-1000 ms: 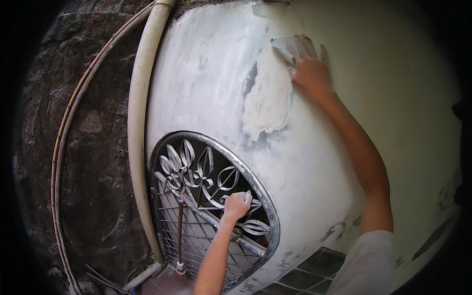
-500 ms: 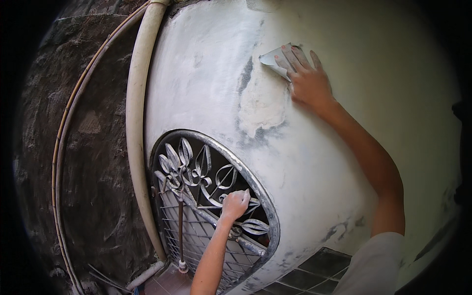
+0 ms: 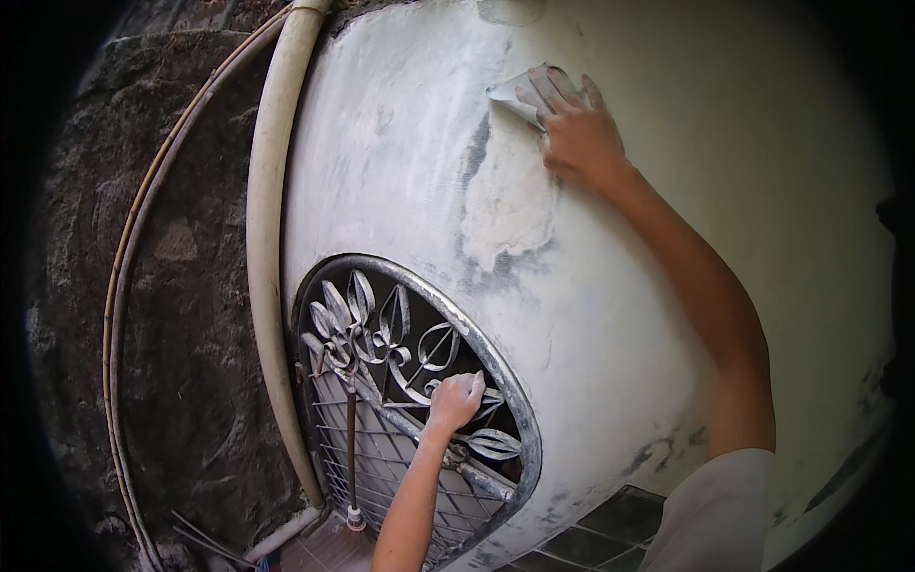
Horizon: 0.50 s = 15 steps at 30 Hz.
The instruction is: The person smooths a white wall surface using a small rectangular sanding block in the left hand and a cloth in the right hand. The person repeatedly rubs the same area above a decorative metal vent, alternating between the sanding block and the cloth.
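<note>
My right hand (image 3: 583,141) presses a pale grey folded sheet of sandpaper (image 3: 515,101) flat to the white plastered wall (image 3: 381,172). Its fingers lie over the sheet, and one corner sticks out to the left. Just below it, a rough, cream-coloured patch (image 3: 507,217) with grey smudges shows on the wall. Lower down, my left hand (image 3: 456,402), dusted white, is closed in a fist around the scrolled bars of a metal grille (image 3: 391,329). The exact bar it grips is hidden by the fingers.
A curved metal frame (image 3: 481,338) surrounds the grille. Left of the wall runs a thick cream pipe (image 3: 269,238), with a thin cable (image 3: 122,248) beyond it against a dark rough wall (image 3: 191,315). Dark tiles (image 3: 596,529) cover the wall's lower part.
My right hand and the sandpaper have slid a little up and left along the wall, the arm following. My left hand stays on the grille.
</note>
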Tool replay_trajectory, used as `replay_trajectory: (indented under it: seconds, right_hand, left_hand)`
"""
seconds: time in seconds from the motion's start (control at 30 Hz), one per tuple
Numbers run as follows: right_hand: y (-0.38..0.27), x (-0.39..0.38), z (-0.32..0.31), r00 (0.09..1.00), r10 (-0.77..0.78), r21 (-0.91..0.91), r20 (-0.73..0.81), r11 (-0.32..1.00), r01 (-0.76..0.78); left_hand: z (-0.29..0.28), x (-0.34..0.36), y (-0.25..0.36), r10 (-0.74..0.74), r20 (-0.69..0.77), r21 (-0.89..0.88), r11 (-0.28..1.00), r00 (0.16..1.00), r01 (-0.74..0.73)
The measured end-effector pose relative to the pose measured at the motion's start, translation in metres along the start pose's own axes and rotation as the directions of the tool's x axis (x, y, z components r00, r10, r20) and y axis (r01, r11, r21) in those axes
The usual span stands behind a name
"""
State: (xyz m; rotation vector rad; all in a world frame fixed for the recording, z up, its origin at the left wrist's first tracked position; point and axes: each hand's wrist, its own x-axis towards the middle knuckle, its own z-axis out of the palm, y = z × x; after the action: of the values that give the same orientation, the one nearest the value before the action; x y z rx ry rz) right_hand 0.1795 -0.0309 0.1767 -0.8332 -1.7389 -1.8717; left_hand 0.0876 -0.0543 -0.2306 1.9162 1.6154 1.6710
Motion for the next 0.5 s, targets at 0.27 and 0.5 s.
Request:
replay_trajectory:
  seconds: [0.27, 0.5]
  right_hand:
    - [0.031, 0.056, -0.006, 0.991, 0.135, -0.047, 0.001, 0.99, -0.135]
    - [0.001, 0.021, 0.009, 0.995, 0.103, -0.048, -0.009, 0.993, -0.103]
  left_hand:
    - [0.001, 0.001, 0.0, -0.007, 0.03, -0.004, 1.0, 1.0, 0.007]
    - [-0.002, -0.001, 0.001, 0.038, 0.017, 0.02, 0.999, 0.999, -0.038]
